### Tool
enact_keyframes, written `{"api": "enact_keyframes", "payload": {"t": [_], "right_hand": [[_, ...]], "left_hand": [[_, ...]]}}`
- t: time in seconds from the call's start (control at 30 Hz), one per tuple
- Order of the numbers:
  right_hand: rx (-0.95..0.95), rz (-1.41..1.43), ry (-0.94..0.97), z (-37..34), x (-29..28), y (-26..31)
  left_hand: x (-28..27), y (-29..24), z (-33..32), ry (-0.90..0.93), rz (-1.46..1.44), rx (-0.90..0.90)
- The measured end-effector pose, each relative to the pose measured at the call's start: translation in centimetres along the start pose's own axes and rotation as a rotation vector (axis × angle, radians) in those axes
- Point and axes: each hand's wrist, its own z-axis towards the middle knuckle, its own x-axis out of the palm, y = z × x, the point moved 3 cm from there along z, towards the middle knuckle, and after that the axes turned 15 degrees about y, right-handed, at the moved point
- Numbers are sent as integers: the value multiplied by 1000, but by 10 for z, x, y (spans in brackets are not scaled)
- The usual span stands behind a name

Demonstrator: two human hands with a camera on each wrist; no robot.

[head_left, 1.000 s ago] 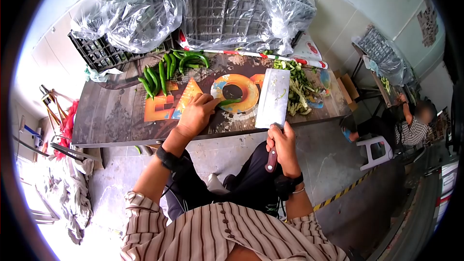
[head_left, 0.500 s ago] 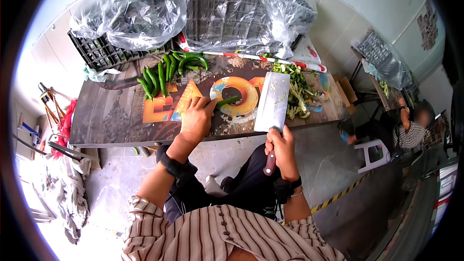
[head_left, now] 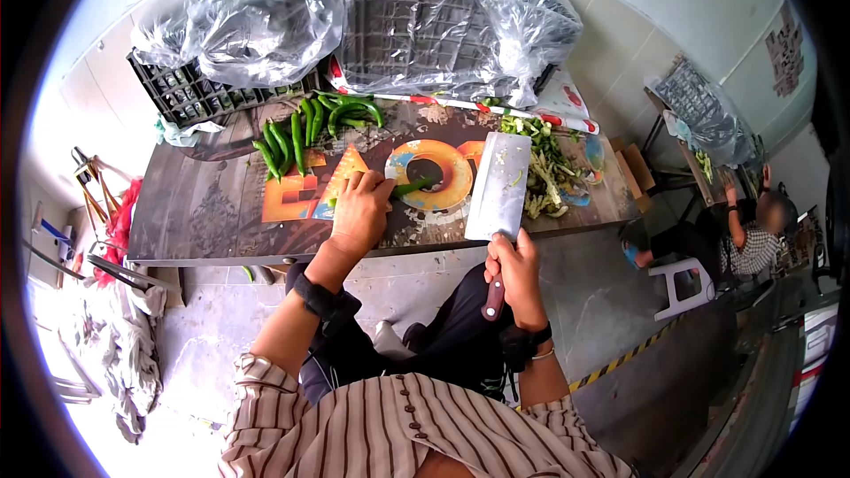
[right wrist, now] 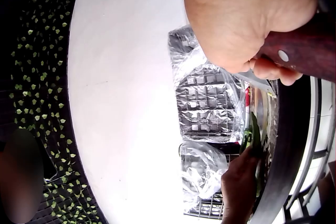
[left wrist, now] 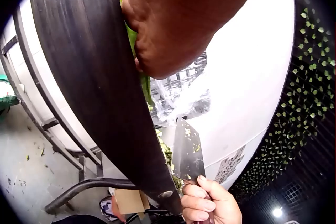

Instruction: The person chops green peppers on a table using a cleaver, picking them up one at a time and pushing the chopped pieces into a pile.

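Pepper, head view: since half a second ago the green pepper point(head_left: 413, 187) has slid slightly leftward under the left hand point(head_left: 360, 211), a bit of green now showing at the little-finger side.
Left fingers, head view: bent, holding the pepper on the table point(head_left: 195, 221), its tip jutting past the thumb side.
Right hand point(head_left: 515, 267), head view: fingers wrapped round the handle of the cleaver point(head_left: 500, 186), blade extending away beyond them.
Whole peppers point(head_left: 295, 137), head view: beyond the left fingertips, leftward.
Chopped pieces point(head_left: 546, 164), head view: beyond the right fingers, past the blade.
Cleaver, left wrist view: pale bits stuck to the blade above the right fingers; the left fingers are mostly hidden.
Handle, right wrist view: dark red, riveted, inside the right fingers' grip; pepper beyond, at the left hand.
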Motion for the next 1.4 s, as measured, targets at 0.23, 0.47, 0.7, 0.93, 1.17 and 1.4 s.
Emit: {"api": "enact_keyframes", "payload": {"t": [0.23, 0.47, 0.7, 0.93, 1.17, 1.4], "right_hand": [[0, 17, 7, 1, -3, -5], [19, -1, -4, 0, 1, 1], [27, -102, 88, 8, 2, 16], [7, -388, 242, 22, 9, 50], [119, -611, 283, 34, 19, 44], [117, -474, 320, 35, 40, 41]], "left_hand": [[-9, -10, -7, -31, -72, 78], [-10, -25, -18, -84, 82, 9], [-11, -27, -20, -110, -41, -57], [-12, -30, -21, -106, 13, -99], [-14, -28, -23, -121, -50, -118], [-16, -29, -24, -134, -44, -117]]}}
